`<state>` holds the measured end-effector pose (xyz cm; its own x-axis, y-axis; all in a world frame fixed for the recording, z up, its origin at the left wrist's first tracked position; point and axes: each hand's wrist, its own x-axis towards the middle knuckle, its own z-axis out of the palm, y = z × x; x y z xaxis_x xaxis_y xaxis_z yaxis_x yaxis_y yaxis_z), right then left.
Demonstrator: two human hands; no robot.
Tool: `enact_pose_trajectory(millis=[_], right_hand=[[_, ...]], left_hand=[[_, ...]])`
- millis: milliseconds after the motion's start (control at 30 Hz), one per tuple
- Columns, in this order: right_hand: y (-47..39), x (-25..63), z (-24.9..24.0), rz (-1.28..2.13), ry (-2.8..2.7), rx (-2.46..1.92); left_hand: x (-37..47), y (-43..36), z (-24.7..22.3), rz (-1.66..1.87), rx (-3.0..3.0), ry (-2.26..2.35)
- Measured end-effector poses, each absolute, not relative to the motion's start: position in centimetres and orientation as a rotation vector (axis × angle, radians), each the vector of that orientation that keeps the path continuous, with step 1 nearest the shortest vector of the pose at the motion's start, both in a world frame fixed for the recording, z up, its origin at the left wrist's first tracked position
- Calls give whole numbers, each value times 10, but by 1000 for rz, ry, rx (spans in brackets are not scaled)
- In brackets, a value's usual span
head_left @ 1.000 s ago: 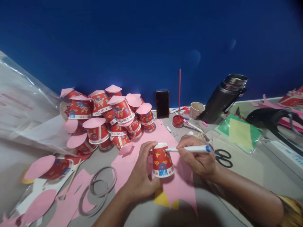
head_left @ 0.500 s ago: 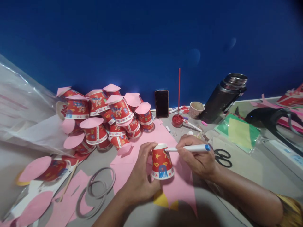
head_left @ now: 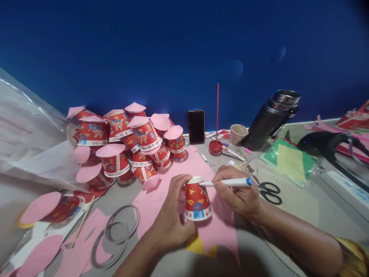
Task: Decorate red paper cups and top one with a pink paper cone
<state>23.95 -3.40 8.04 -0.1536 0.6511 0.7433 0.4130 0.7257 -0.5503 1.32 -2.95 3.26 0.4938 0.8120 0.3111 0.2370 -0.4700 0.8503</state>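
Note:
A red paper cup (head_left: 197,200) with yellow stars and blue marks is upside down in my left hand (head_left: 175,213), thumb near the rim and fingers by its base. My right hand (head_left: 238,194) grips a white marker (head_left: 230,182) with a blue end. The marker's tip meets the cup's upper side, as far as I can see. Beneath both hands lies pink paper (head_left: 217,227), with a yellow scrap (head_left: 196,244) showing below the cup.
Red cups with pink paper tops (head_left: 113,163) are piled at left. Grey rings (head_left: 115,234) lie nearer. Behind stand a phone (head_left: 196,127), a red pot (head_left: 215,148), a small cup (head_left: 238,134) and a black flask (head_left: 266,119). Scissors (head_left: 271,193) rest at right.
The marker tip has shifted slightly left along the cup, my right hand moving with it. My left hand keeps its hold on the cup.

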Motion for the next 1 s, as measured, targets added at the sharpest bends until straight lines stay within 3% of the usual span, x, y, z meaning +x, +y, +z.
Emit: enact_pose_trajectory(millis=[1000], right_hand=[[-33, 238, 79, 245, -1794, -840]], left_hand=[[14, -28, 33, 923, 2011, 862]])
